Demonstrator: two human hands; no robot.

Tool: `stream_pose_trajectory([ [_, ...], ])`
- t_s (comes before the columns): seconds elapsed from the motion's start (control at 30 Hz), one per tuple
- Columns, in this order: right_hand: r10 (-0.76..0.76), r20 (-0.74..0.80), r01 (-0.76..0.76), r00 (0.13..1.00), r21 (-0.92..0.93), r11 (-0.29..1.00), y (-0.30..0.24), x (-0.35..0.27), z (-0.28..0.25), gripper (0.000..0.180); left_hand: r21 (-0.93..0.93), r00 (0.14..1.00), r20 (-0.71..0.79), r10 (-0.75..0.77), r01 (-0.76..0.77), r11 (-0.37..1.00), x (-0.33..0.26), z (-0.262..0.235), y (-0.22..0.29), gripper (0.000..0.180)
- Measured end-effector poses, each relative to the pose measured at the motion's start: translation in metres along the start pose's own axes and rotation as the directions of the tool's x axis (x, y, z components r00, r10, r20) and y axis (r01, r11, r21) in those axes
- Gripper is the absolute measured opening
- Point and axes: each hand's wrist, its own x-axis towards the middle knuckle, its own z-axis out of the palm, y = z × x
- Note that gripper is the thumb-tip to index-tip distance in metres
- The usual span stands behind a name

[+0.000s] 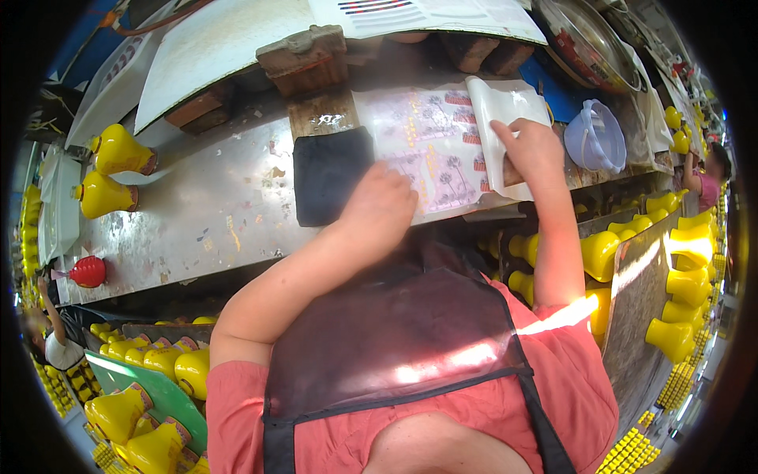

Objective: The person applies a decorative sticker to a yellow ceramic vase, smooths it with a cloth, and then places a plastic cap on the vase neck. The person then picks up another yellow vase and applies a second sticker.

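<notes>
A decal sheet (430, 150) with purple tree prints and yellow and red marks lies on the metal worktable. My right hand (533, 150) grips its white cover paper (489, 118), which is curled back at the sheet's right end. Over the sheet's left part is my left hand (383, 197), its fingers curled in; whatever they pinch is hidden. A black cloth pad (328, 178) lies beside that hand, on a wet wooden board (322, 114). Two glossy yellow vases (118, 150) lie at the table's left end, near a red squeeze bottle (87, 272).
Bricks (304, 59) prop a white board (229, 51) along the back. A pale purple plastic bucket (594, 138) stands right of the sheet. Rows of yellow vases fill racks (632, 308) at right and below left. Other people (707, 170) are in the far right and left background.
</notes>
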Motion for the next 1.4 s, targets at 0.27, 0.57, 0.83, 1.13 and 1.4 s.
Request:
stream_pose_trajectory([
  [0.27, 0.003, 0.173, 0.012, 0.985, -0.085, 0.996, -0.010, 0.015, 0.015, 0.039, -0.029, 1.000, -0.031, -0.006, 0.005, 1.000, 0.001, -0.002, 0.000, 0.007],
  [0.57, 0.171, -0.006, -0.171, 0.985, -0.100, 0.980, 0.072, 0.036, -0.035, 0.031, -0.084, 0.995, -0.102, -0.018, 0.009, 0.996, 0.002, -0.001, 0.000, 0.010],
  [0.83, 0.263, -0.144, -0.275, 0.954, -0.069, 0.959, 0.101, 0.023, -0.062, 0.034, -0.067, 0.997, 0.065, -0.042, 0.046, 0.997, 0.009, -0.005, 0.003, 0.021],
  [1.13, 0.255, -0.372, -0.266, 0.892, 0.022, 0.964, 0.121, 0.007, -0.120, 0.031, -0.018, 0.996, 0.084, -0.030, 0.031, 0.999, 0.006, -0.003, 0.000, 0.036],
  [1.4, 0.387, -0.261, -0.067, 0.884, 0.749, 0.660, 0.131, 0.007, -0.158, 0.026, -0.007, 0.990, 0.137, -0.044, 0.045, 0.999, 0.005, -0.002, 0.000, 0.043],
])
